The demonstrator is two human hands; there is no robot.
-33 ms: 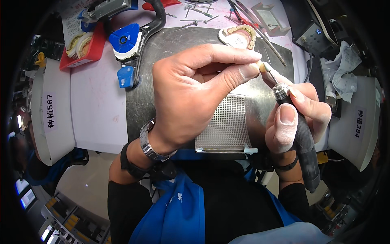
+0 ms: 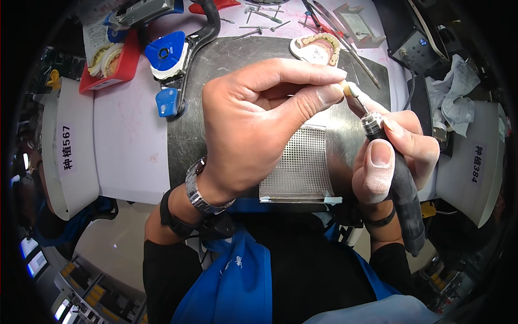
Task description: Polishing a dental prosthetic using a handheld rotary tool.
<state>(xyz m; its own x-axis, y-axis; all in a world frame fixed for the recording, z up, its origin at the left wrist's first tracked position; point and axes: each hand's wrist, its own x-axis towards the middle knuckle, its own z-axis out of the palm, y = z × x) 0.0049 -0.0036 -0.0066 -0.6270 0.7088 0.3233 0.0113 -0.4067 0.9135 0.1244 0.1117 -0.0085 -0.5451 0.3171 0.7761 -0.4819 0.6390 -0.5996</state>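
Observation:
Thumb and fingertips of my left hand (image 2: pixel 253 119) pinch a small yellowish dental crown (image 2: pixel 346 87). My right hand (image 2: pixel 396 146) is wrapped round a black rotary handpiece (image 2: pixel 406 200), its thumb and fingers dusted white. A pale pointed bit (image 2: pixel 353 89) on a thin metal shank sticks out of the handpiece's clear collar. It lies right against the crown, as far as I can see; the fingers partly hide the spot. Both hands are above a grey metal plate (image 2: pixel 189 135) with a perforated grille (image 2: pixel 302 162). Beyond my fingers lies a dental model (image 2: pixel 310 52) with a row of teeth.
A blue-and-white articulator (image 2: pixel 166 54) stands at the far left, beside a red tray (image 2: pixel 128 67) holding another model. Several metal burs (image 2: pixel 256 31) lie at the back. At the far right are a black control box (image 2: pixel 415 51) and crumpled paper (image 2: pixel 458 102).
The handpiece and its bit have shifted very slightly toward the lower left. My left hand holds the crown almost exactly as before.

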